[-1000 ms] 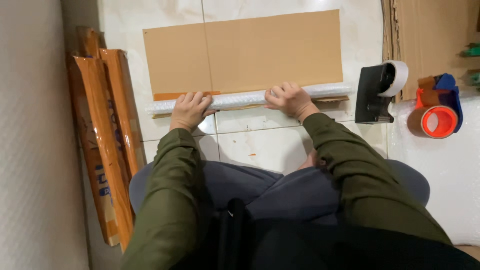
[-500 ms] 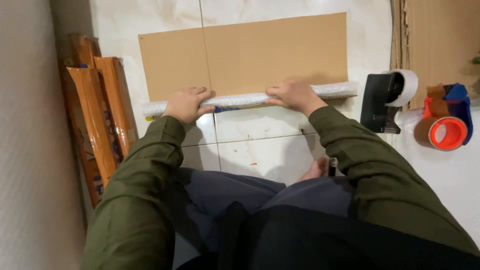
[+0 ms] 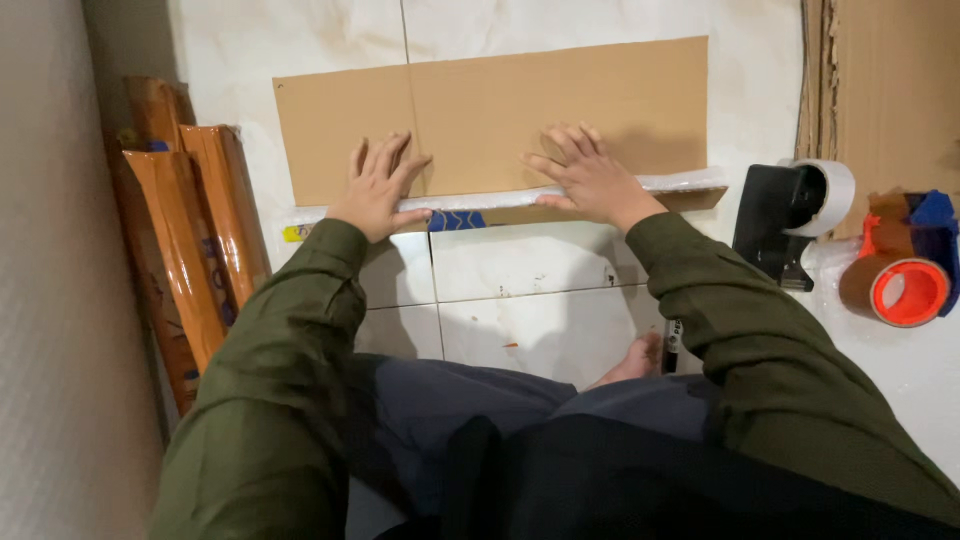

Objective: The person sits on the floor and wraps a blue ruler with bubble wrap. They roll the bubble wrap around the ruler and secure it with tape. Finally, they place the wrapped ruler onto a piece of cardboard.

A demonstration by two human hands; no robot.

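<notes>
A flat brown cardboard sheet (image 3: 500,105) lies on the white tiled floor in front of me. Along its near edge runs a thin white wrapped roll (image 3: 480,198), with a blue and yellow strip showing beneath it. My left hand (image 3: 378,188) lies flat with fingers spread on the cardboard's left part, its heel over the roll. My right hand (image 3: 588,176) presses flat, fingers apart, on the cardboard to the right of the fold line. Neither hand grips anything.
Several long orange-brown wrapped rolls (image 3: 190,240) lean by the wall at the left. A black tape dispenser (image 3: 785,222) with a white roll stands at the right, next to an orange tape roll (image 3: 905,288). More cardboard (image 3: 890,90) stands at the upper right. My bare foot (image 3: 632,362) rests below.
Both hands have slid forward off the white roll onto the cardboard and opened flat. The roll has shifted toward the cardboard's near edge.
</notes>
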